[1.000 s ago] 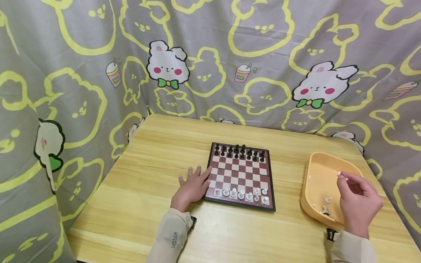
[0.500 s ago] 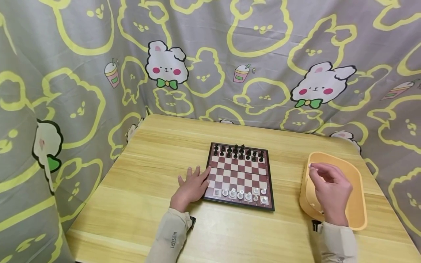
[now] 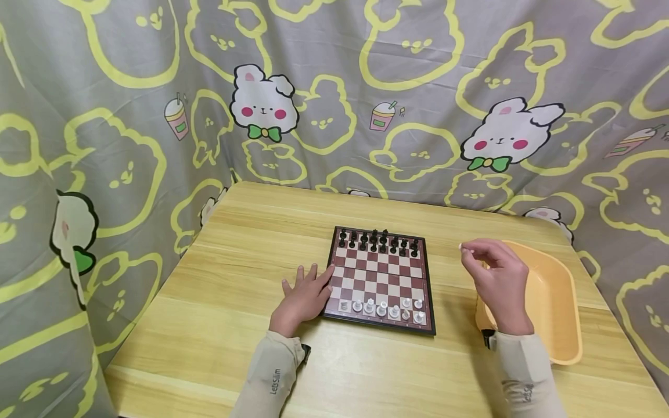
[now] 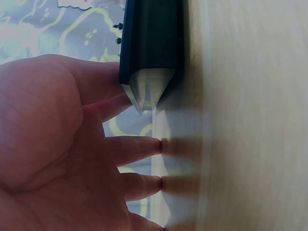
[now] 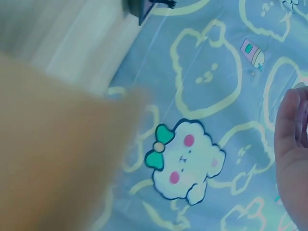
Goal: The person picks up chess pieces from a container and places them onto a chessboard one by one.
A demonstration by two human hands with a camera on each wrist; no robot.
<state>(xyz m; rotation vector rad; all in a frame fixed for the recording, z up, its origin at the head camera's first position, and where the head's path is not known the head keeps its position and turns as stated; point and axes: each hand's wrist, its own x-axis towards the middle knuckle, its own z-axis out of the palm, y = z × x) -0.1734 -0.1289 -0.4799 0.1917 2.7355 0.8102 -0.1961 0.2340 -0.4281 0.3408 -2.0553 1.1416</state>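
Observation:
A red-and-white checkered chessboard (image 3: 384,276) lies on the table. Black chess pieces (image 3: 384,240) fill two rows at its far side. White chess pieces (image 3: 382,309) stand along the near side, with two smaller ones in front at the right. My left hand (image 3: 303,302) rests at the board's left edge, fingers spread; in the left wrist view its thumb and index finger touch the dark board side (image 4: 154,38) and other fingertips touch the table. Between thumb and index finger, my right hand (image 3: 499,287) pinches a small white chess piece (image 3: 461,247), mostly hidden, above the tray's left rim.
A yellow plastic tray (image 3: 561,307) stands right of the board, partly covered by my right hand and sleeve. The wooden table (image 3: 251,232) meets a grey patterned curtain (image 3: 324,64) at the back and sides.
My right hand has moved left from over the tray's inside towards the board, carrying the white chess piece. My left hand has stayed at the board's edge.

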